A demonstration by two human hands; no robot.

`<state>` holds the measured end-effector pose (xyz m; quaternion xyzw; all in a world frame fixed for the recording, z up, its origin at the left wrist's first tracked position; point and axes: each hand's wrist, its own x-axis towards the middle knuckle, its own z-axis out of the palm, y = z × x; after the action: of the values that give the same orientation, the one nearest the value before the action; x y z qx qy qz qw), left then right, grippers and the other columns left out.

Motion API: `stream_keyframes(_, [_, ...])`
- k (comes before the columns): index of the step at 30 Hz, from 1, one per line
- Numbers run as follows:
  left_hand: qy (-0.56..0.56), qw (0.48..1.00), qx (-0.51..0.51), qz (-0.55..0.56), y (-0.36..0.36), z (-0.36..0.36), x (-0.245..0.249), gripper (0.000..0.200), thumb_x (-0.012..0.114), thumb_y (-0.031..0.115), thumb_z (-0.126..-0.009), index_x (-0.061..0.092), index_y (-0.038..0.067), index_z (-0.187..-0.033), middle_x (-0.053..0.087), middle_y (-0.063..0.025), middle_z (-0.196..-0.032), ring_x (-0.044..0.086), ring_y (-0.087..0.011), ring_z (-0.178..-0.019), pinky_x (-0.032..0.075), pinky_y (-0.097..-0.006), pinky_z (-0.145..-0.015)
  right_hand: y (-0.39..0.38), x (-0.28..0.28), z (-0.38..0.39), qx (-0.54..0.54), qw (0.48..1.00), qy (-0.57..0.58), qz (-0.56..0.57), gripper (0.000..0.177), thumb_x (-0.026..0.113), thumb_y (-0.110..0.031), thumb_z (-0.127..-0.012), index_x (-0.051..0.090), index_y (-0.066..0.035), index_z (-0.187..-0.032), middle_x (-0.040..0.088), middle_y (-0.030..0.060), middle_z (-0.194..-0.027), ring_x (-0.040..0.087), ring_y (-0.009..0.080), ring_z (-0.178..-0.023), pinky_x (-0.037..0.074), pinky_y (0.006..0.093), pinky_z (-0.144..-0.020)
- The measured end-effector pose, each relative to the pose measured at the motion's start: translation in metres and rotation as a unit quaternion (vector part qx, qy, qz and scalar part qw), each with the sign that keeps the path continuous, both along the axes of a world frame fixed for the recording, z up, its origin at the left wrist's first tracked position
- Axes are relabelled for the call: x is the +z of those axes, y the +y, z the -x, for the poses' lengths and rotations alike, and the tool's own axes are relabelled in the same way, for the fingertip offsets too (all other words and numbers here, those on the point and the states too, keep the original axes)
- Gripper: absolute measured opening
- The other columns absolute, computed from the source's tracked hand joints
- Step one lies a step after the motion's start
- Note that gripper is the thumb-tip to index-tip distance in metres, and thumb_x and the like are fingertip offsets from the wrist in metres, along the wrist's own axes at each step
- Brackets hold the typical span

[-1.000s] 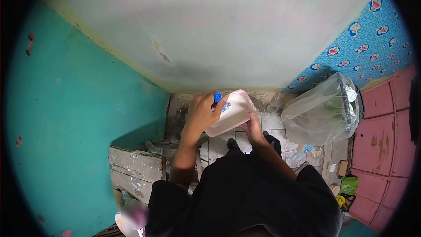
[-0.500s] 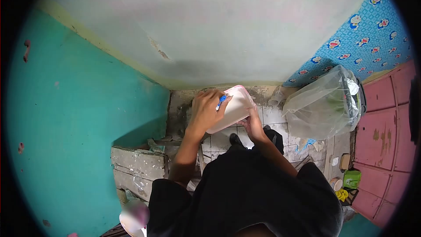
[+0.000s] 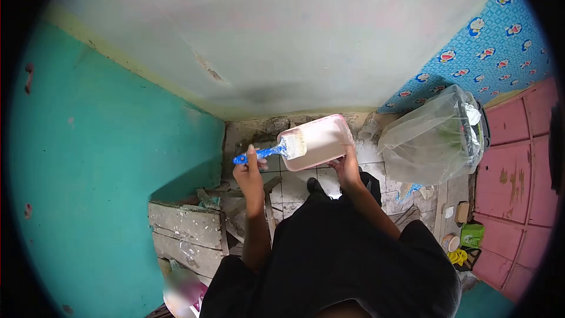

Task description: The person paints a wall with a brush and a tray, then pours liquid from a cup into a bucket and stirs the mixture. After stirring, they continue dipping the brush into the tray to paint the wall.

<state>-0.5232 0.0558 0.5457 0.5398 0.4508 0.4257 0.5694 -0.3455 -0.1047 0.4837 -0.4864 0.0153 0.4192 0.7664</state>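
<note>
A paint brush with a blue handle (image 3: pixel 268 152) and pale, paint-covered bristles lies level over the left end of a pink-rimmed tray (image 3: pixel 323 141). My left hand (image 3: pixel 252 171) is closed round the brush handle, thumb on top. White paint smears the metal band and the handle near it. My right hand (image 3: pixel 347 168) grips the tray at its right end, fingers underneath and thumb at the rim. Whitish paint covers the tray's inside.
Ahead rises a whitish wall (image 3: pixel 253 41), with a green wall (image 3: pixel 106 141) at left. A large clear plastic bag (image 3: pixel 424 141) stands at right before pink panels (image 3: pixel 503 182). A worn wooden box (image 3: pixel 185 229) is at lower left, above a tiled floor (image 3: pixel 294 188).
My left hand has moved left and down, turning the brush so its bristles now show over the tray. The tray has tilted to lie more level and shifted slightly right.
</note>
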Motion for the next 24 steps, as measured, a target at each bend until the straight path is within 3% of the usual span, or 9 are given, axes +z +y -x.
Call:
stream_keyframes(5, [-0.043,0.987,0.011,0.152,-0.016,0.012,-0.01,0.029,0.064,0.027,-0.098,0.068,0.0,-0.089,0.067,-0.0048,-0.073,0.053,-0.0073,-0.058,0.041,-0.0231,-0.055,0.001,-0.009,-0.01,-0.019,1.0,-0.022,0.009,0.043,0.039,-0.038,-0.101,0.037,-0.015,-0.136,0.049,0.0076,-0.131,0.052,0.0215,-0.115,0.05,0.0405,-0.085])
stream_keyframes(8, [-0.009,0.972,-0.108,0.209,-0.009,0.027,-0.017,0.026,0.064,0.025,-0.098,0.069,0.0,-0.092,0.068,-0.0052,-0.076,0.053,-0.0063,-0.06,0.041,-0.0226,-0.056,-0.002,-0.02,-0.018,-0.025,0.999,-0.029,0.016,0.044,0.038,-0.039,-0.101,0.038,-0.014,-0.137,0.049,0.0083,-0.131,0.052,0.0228,-0.115,0.05,0.0424,-0.086])
stream_keyframes(14, [0.125,0.924,-0.35,0.089,-0.002,0.03,-0.043,0.023,0.056,0.022,-0.101,0.064,0.0,-0.098,0.06,0.001,-0.074,0.049,-0.0049,-0.062,0.039,-0.0223,-0.057,-0.004,-0.043,-0.038,-0.039,0.997,-0.039,0.054,0.045,0.039,-0.038,-0.101,0.037,-0.012,-0.137,0.049,0.0117,-0.13,0.053,0.0258,-0.114,0.049,0.0445,-0.088])
stream_keyframes(18, [0.172,0.93,-0.318,0.064,-0.003,-0.002,-0.062,0.024,0.053,0.023,-0.103,0.06,0.0,-0.099,0.05,0.0028,-0.072,0.044,-0.0053,-0.063,0.037,-0.0238,-0.057,0.005,-0.074,-0.055,-0.06,0.995,-0.013,0.083,0.044,0.043,-0.039,-0.1,0.038,-0.012,-0.135,0.051,0.0118,-0.125,0.055,0.026,-0.112,0.05,0.0456,-0.087])
stream_keyframes(24, [0.148,0.963,-0.215,0.067,0.017,-0.072,-0.153,0.032,0.05,0.03,-0.105,0.055,0.004,-0.088,0.045,0.0028,-0.069,0.039,-0.0061,-0.061,0.035,-0.026,-0.056,0.029,-0.144,-0.11,-0.084,0.994,-0.025,0.062,0.044,0.045,-0.037,-0.097,0.039,-0.013,-0.133,0.048,0.0126,-0.128,0.052,0.0282,-0.117,0.051,0.0478,-0.087])
